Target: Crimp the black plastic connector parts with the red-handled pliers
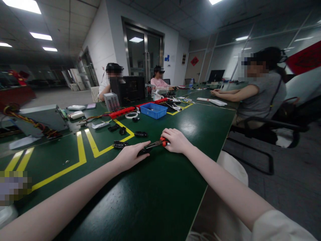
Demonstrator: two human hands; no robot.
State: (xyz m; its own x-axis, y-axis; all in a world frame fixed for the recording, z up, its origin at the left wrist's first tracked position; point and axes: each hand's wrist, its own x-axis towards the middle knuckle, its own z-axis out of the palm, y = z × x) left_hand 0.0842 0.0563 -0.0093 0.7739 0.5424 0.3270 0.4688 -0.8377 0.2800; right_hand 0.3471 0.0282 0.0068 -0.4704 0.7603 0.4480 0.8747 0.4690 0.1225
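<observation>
My right hand (177, 140) is closed around the red-handled pliers (156, 144), their metal jaws pointing left. A small black part (143, 152) sits between the thumb and fingers of my left hand (130, 156), partly hidden by them. The pliers' jaws reach this part at its right end; whether they grip it I cannot tell. Just beyond my left hand, a black cylindrical piece (120, 144) lies on the green tabletop (150, 190), and a similar black piece (140, 134) lies farther back.
A blue bin (153, 111) stands beyond my hands, near a white ring (131, 115) and red strips (122, 112). A metal box with cables (41, 120) is at left. Yellow tape (60, 173) marks the table. One person (263, 83) sits at right, others across.
</observation>
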